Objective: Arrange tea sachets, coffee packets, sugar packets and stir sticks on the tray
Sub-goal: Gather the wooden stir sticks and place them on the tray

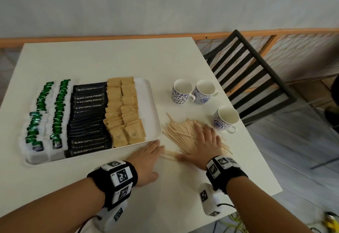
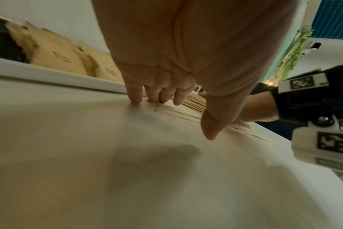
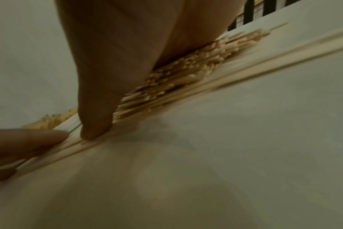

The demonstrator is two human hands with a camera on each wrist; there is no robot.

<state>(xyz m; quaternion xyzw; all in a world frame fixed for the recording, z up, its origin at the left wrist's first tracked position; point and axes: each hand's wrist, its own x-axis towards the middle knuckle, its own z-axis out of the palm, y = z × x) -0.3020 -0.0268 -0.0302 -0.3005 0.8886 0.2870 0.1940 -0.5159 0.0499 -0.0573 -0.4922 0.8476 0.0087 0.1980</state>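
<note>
Pale wooden stir sticks point(image 1: 185, 137) fan diagonally just right of the tray point(image 1: 146, 93); right hand point(image 1: 205, 144) presses them, fingers spread; left hand point(image 1: 146, 161) flat, fingers together.

A café-like room: white table point(image 1: 110, 62), patterned cups point(image 1: 182, 91), slatted black chair point(image 1: 251, 78), tiled floor point(image 1: 302, 144).

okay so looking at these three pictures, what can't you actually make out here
- Stir sticks: the right hand lies flat over the pile in the head view, so their number stays hidden.
- Sugar packets: print too small in the head view.
- Left hand: its palm fills the left wrist view, hiding most of the tray.
</note>
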